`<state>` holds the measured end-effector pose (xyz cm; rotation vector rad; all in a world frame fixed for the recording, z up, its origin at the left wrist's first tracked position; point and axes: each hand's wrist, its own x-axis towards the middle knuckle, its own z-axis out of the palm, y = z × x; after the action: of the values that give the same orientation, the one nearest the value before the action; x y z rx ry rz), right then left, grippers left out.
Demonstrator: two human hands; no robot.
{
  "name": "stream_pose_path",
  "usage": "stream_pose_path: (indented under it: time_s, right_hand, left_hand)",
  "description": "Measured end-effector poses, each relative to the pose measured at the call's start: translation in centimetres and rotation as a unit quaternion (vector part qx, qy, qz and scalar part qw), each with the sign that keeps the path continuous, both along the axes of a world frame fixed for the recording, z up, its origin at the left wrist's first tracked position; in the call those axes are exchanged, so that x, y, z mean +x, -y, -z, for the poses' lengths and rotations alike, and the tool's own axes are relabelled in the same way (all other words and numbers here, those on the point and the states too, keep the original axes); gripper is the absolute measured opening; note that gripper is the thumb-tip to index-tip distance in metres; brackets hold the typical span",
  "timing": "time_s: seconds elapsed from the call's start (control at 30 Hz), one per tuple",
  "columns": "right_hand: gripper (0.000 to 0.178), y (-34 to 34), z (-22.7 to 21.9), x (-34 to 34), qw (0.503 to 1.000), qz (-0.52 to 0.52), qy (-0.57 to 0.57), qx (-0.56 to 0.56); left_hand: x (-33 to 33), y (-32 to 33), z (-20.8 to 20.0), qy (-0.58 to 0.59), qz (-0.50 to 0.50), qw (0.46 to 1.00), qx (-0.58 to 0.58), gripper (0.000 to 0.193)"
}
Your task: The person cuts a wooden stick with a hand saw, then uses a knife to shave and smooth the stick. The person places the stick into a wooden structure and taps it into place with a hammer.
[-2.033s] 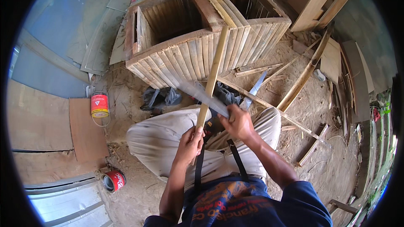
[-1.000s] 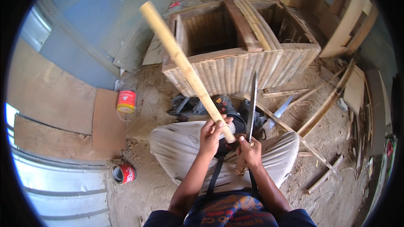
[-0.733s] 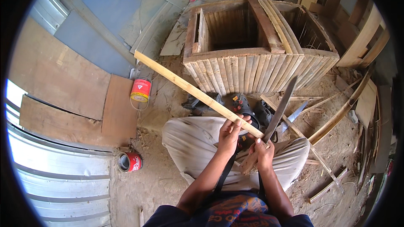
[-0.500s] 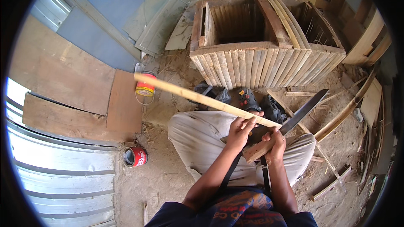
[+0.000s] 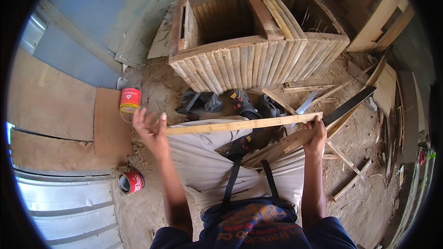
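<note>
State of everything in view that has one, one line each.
Left hand: open, fingers spread
Right hand: closed on the machete and strip end
Wooden strip: right end held, roughly crosswise
Machete: held, blade pointing away to the right
Handsaw: unheld, partly hidden
Slatted wooden box: both compartments open
Lower red can: open
Black plastic bag: crumpled

L hand (image 5: 153, 131) splayed, R hand (image 5: 316, 138) curled

free gap between the forearms (image 5: 314, 184), wooden slat (image 5: 244, 124) barring it ahead, slatted crate (image 5: 230, 69) beyond
</note>
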<state>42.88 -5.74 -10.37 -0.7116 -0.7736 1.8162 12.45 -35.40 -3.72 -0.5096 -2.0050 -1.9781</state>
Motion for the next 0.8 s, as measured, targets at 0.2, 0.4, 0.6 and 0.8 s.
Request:
stream_pose_path:
  time_s: [0.2, 0.4, 0.6, 0.8]
  right_hand:
    - [0.016, -0.5, -1.0, -0.3, 0.999, -0.014, 0.005, 0.038]
    - [0.02, -1.2, -1.4, -1.4, 0.989, 0.028, 0.124, 0.077]
    - [0.023, 0.9, -2.8, -1.8, 0.864, 0.005, 0.453, 0.219]
    - [0.038, 7.2, -1.8, -4.4, 0.694, -0.18, 0.498, 0.488]
  left_hand:
    - [0.9, 0.9, -2.7, -0.089, 0.409, 0.811, -0.409, 0.043]
    - [3.7, -3.3, 2.6, 0.167, 0.556, 0.572, -0.58, 0.035]
    - [8.0, -3.5, 3.3, 0.376, 0.567, 0.708, -0.191, 0.036]
    - [11.6, -7.3, 3.4, 0.188, 0.434, 0.837, -0.275, 0.028]
